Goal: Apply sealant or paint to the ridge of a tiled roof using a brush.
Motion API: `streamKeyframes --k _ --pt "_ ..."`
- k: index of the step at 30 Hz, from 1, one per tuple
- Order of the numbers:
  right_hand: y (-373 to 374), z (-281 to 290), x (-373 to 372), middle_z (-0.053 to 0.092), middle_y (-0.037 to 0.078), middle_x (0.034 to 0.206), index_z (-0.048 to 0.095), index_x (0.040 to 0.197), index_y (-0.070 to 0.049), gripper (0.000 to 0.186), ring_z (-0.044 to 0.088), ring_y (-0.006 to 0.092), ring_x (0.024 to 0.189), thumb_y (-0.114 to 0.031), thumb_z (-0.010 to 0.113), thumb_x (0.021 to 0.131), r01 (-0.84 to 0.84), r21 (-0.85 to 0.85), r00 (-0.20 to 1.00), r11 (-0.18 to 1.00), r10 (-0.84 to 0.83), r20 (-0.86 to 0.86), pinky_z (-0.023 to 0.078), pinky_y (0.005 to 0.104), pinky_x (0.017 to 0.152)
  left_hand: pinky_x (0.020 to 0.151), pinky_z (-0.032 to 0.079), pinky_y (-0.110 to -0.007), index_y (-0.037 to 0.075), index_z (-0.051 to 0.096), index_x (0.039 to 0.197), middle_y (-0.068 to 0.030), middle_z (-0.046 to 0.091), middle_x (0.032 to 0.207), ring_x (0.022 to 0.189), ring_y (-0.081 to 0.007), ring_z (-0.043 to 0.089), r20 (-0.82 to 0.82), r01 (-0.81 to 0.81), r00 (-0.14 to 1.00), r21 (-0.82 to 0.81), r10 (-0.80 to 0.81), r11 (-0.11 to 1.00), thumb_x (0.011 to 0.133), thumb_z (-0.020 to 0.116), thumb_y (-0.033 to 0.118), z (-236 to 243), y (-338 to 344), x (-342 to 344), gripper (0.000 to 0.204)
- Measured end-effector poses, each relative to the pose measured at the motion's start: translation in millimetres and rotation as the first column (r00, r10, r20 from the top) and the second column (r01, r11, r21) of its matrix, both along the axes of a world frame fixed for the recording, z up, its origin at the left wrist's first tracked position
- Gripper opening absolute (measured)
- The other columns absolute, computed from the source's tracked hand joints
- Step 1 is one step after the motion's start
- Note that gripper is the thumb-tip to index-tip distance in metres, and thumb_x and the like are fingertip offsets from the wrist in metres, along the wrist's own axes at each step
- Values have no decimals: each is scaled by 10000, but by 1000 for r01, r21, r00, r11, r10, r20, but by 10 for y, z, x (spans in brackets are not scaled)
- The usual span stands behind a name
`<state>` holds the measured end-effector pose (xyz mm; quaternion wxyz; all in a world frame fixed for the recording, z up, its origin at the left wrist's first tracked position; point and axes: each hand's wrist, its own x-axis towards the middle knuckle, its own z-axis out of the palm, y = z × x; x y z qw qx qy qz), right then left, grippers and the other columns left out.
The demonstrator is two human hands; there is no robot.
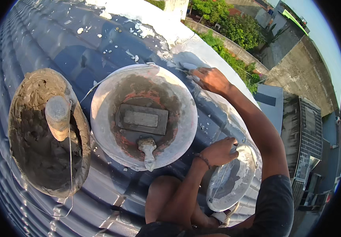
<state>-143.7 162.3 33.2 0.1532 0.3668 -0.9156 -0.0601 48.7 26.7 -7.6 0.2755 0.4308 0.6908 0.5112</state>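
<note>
The person sat on a blue corrugated roof. The right hand reached forward, its grip pinching a small putty knife against the white plastered ridge. The left hand had its grip closed on the rim of a small white-smeared tub, just beside the knee. Between the arms and to the left stood a white bucket holding a grey trowel pad and a brush. Farther left sat a mortar-caked pail with a tool handle sticking up from it.
</note>
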Motion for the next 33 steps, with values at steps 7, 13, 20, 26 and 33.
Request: streamKeyframes --k 7,13,20,26,33 --pt "-73 221 -275 661 171 977 540 1218 -71 333 675 345 749 -231 587 928 313 -69 930 947 -321 -182 558 430 637 995 427 -442 -72 513 1207 -282 576 1188 1136 -410 557 -3 -8 1000 15 8 1000 918 605 301 -5 -7 11 481" --pt "-385 111 -350 667 218 927 571 1189 -42 349 661 395 721 -291 582 944 122 -82 992 989 -125 -28 544 459 651 972 432 -451 -69 504 1208 -285 576 1147 1103 -416 563 -6 32 999 7 -32 999 921 611 309 23 -23 -29 487" --pt "-522 173 -482 664 270 846 634 1155 -49 352 644 426 718 -337 553 969 298 -335 954 894 -271 125 521 490 681 944 446 -451 -60 505 1199 -289 575 1129 1079 -417 574 6 19 1000 11 -19 1000 922 615 302 -5 -23 -13 468" --pt "-640 430 -701 674 245 786 657 1038 7 381 674 391 755 -339 516 966 334 -84 943 939 -333 23 555 469 753 891 470 -454 -59 503 1189 -295 590 1081 1027 -431 590 -25 -18 1000 35 18 999 914 638 302 -51 -54 -17 473" --pt "-535 574 -763 667 269 806 662 943 34 415 669 403 774 -367 554 946 429 -118 891 895 -441 -107 543 489 761 882 473 -463 -58 501 1150 -294 594 1064 1017 -434 590 -16 -10 1000 17 10 1000 911 644 297 -18 -7 -18 451"
